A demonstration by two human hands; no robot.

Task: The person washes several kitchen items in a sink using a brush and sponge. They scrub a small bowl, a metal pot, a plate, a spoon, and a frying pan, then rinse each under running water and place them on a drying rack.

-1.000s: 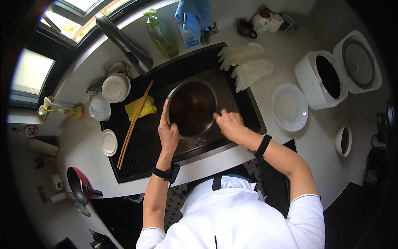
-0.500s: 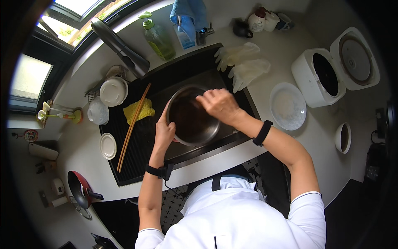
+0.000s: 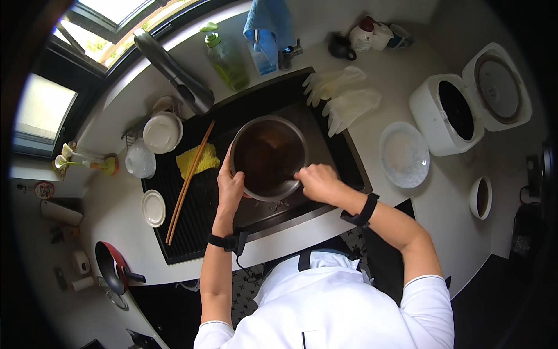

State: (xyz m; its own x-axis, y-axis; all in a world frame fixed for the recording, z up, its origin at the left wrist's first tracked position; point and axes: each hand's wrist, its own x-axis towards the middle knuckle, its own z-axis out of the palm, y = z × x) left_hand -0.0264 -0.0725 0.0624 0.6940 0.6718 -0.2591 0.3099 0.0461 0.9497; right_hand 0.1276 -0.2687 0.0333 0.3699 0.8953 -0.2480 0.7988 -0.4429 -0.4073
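A round steel bowl [image 3: 267, 148] with dark brown insides is over the black sink [image 3: 331, 192]. My left hand [image 3: 230, 189] grips the bowl's left side, thumb against its outer wall. My right hand [image 3: 319, 183] is at the lower right rim with its fingers curled; whatever they hold is too small or hidden to name. Long wooden chopsticks [image 3: 189, 183] lie across a yellow sponge cloth [image 3: 206, 161] on the ribbed drainboard, left of the bowl. Small dark bits lie in the sink below the bowl.
Pale gloves [image 3: 349, 107] drape the sink's right edge. A plate [image 3: 404, 154], open white cooker [image 3: 433, 125] and bowl [image 3: 480, 198] stand right. Soap bottle [image 3: 226, 64] and tap [image 3: 174, 72] are behind; dishes [image 3: 161, 131], small lid [image 3: 153, 207] and red pan [image 3: 111, 264] are left.
My right hand moved from the right rim up into the bowl, then back down to the lower right rim. The bowl shifted slightly, still held in my left hand.
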